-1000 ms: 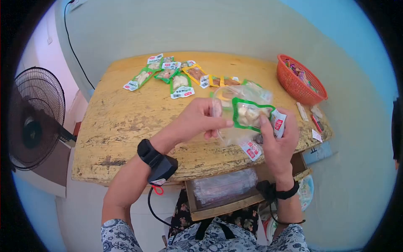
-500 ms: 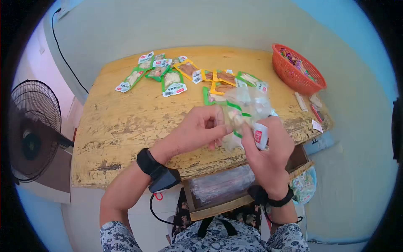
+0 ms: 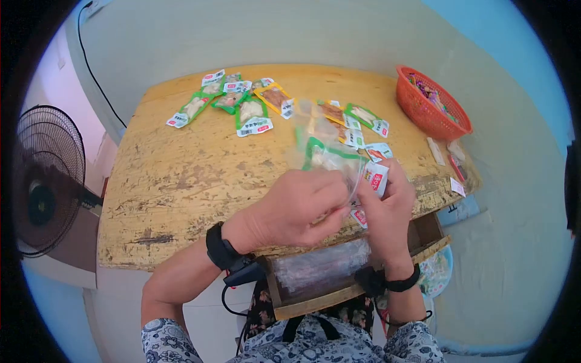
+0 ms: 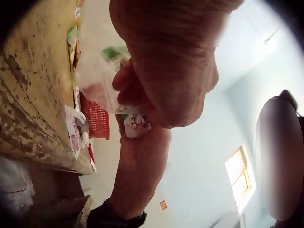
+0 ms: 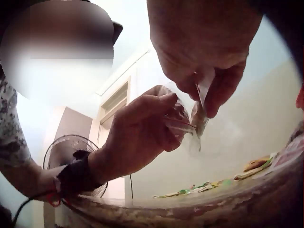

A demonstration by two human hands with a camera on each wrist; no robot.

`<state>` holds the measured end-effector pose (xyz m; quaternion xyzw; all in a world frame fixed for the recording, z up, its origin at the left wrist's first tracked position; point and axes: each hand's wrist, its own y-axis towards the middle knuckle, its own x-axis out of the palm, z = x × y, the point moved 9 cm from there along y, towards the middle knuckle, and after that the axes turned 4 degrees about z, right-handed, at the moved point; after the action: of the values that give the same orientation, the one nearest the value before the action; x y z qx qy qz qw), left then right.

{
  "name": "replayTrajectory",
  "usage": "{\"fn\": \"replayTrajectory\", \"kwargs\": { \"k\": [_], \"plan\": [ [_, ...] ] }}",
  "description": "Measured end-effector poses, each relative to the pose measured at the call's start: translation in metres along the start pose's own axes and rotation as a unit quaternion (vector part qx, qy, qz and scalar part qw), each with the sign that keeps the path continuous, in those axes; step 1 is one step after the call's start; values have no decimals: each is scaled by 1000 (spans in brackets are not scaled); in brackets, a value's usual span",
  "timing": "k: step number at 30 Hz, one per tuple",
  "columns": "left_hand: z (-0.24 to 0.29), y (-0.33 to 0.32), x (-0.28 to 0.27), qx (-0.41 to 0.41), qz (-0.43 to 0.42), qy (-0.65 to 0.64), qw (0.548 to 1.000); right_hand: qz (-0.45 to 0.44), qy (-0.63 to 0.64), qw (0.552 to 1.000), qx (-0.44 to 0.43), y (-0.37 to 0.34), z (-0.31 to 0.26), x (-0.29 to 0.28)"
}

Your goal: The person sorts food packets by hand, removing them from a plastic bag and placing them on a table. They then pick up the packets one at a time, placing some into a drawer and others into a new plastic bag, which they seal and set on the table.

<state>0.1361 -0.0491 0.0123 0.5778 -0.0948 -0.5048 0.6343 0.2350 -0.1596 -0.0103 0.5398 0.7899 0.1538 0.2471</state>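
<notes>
In the head view the left hand (image 3: 302,209) curls its fingers round the rim of a clear plastic bag (image 3: 296,158). A green-edged food packet (image 3: 330,158) lies mostly inside that bag, with its white printed end (image 3: 376,176) sticking out at the right. The right hand (image 3: 388,209) pinches this white end between thumb and fingers. In the right wrist view both hands, the left (image 5: 137,123) and the right (image 5: 204,47), meet at the bag's mouth. The left wrist view shows the left hand (image 4: 166,61) large, hiding part of the packet.
Several green and yellow packets (image 3: 251,112) lie at the back of the worn wooden table (image 3: 181,181). A red basket (image 3: 426,109) with wrapped items stands at the back right. An open drawer (image 3: 321,266) holds clear bags below the front edge. A fan (image 3: 45,181) is at the left.
The left hand has turned over and moved right, closer to the right hand. The packet has gone further into the bag, which now extends to the left and back.
</notes>
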Motion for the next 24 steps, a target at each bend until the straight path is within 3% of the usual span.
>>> {"fn": "replayTrajectory", "kwargs": {
  "k": [1,4,7,10,13,19,22,24],
  "plan": [
    [6,0,-2,26,19,23,999,-19,83,993,81,0,17,4],
    [7,-4,-1,31,35,122,991,-36,190,968,161,-6,32,14],
    [-1,-7,3,-37,-3,161,986,-50,234,945,222,-16,42,17],
    [-2,-14,16,-42,-13,150,988,-87,216,942,240,-26,60,30],
    [7,-15,23,-12,-17,97,995,-113,284,914,266,-29,54,41],
    [8,-20,30,-18,-66,56,996,-75,300,917,253,-18,47,40],
    [8,-24,32,-17,-45,14,999,-206,238,926,208,-17,57,58],
    [4,-26,37,-29,-53,-10,998,-223,80,964,120,-6,60,46]
  ]
}}
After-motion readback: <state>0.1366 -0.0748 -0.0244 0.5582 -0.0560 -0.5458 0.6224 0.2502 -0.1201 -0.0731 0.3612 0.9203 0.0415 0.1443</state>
